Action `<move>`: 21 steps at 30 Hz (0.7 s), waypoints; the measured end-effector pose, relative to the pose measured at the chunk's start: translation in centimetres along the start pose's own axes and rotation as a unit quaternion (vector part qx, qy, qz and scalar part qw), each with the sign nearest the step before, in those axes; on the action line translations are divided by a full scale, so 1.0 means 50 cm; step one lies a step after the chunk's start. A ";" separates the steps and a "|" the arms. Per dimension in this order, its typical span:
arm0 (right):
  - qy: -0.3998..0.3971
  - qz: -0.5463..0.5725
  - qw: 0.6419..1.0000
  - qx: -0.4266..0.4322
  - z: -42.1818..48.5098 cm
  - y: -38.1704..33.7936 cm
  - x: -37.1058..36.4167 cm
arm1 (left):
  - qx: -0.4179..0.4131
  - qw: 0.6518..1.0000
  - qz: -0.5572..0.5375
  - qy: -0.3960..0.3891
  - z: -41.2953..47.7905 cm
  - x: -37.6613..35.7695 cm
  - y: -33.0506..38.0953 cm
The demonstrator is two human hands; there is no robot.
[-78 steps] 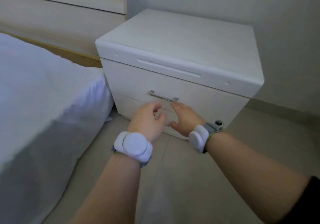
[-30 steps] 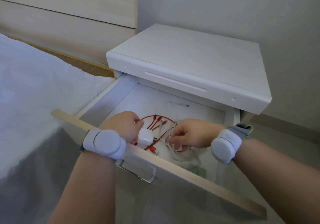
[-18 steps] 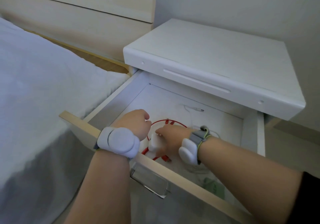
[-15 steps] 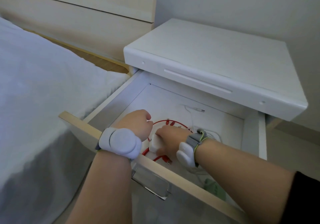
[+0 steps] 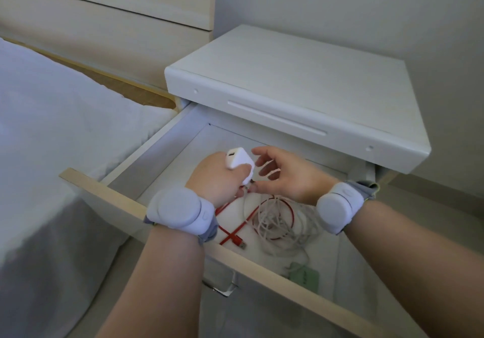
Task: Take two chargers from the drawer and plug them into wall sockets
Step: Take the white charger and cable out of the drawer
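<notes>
The top drawer (image 5: 167,136) of the white nightstand (image 5: 288,76) stands pulled out. My left hand (image 5: 217,180) grips a white cube charger (image 5: 239,161), raised above the drawer floor. My right hand (image 5: 288,175) is beside it with the fingers spread and the thumb tip at the charger's lower end, near its prongs. A red cable (image 5: 233,235) and a tangle of white cable (image 5: 277,222) lie in the drawer below my hands. A pale green charger-like block (image 5: 305,276) lies at the drawer's front right. No wall socket is in view.
The bed with white sheets (image 5: 52,141) runs along the left, close to the drawer's side. The drawer's wooden front panel (image 5: 104,191) crosses under my forearms. A pale headboard panel (image 5: 104,23) and the grey wall (image 5: 340,10) stand behind.
The drawer went from closed to pulled out. My left hand has lifted the white charger up out of the cables. My right hand has let go and spread its fingers beside it.
</notes>
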State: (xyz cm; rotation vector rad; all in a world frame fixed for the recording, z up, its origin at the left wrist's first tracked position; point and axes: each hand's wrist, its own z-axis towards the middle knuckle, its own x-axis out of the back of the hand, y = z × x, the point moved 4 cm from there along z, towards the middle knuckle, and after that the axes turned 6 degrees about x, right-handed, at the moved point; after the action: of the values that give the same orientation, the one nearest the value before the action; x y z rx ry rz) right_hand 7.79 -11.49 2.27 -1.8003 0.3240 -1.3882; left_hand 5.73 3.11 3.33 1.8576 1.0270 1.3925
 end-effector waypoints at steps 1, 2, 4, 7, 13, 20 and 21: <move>-0.013 -0.054 0.998 -0.026 -0.013 0.022 0.010 | 0.000 1.000 -0.002 0.009 0.002 -0.001 -0.002; -0.040 -0.129 0.989 -0.056 -0.028 0.047 0.016 | 0.000 1.000 -0.004 0.017 0.003 -0.002 -0.003; -0.106 -0.238 0.956 -0.136 -0.060 0.098 0.012 | -0.002 1.000 -0.010 0.029 0.006 -0.008 0.000; -0.118 -0.271 0.930 -0.218 -0.084 0.150 -0.021 | -0.009 0.999 -0.006 0.034 0.009 -0.018 0.003; -0.078 -0.311 0.907 -0.272 -0.044 0.202 -0.051 | -0.027 0.999 0.038 0.014 0.011 -0.038 0.010; -0.171 -0.262 0.907 -0.282 -0.016 0.254 -0.049 | -0.041 0.996 0.072 0.025 0.013 -0.040 0.008; -0.168 -0.283 0.905 -0.270 -0.018 0.251 -0.047 | -0.041 0.996 0.078 0.026 0.013 -0.040 0.008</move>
State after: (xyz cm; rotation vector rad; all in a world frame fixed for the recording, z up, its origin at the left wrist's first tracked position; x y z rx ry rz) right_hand 9.51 -18.32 -8.43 -2.7118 -0.0186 -1.4070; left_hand 6.13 1.19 2.46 1.8833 0.8501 1.5567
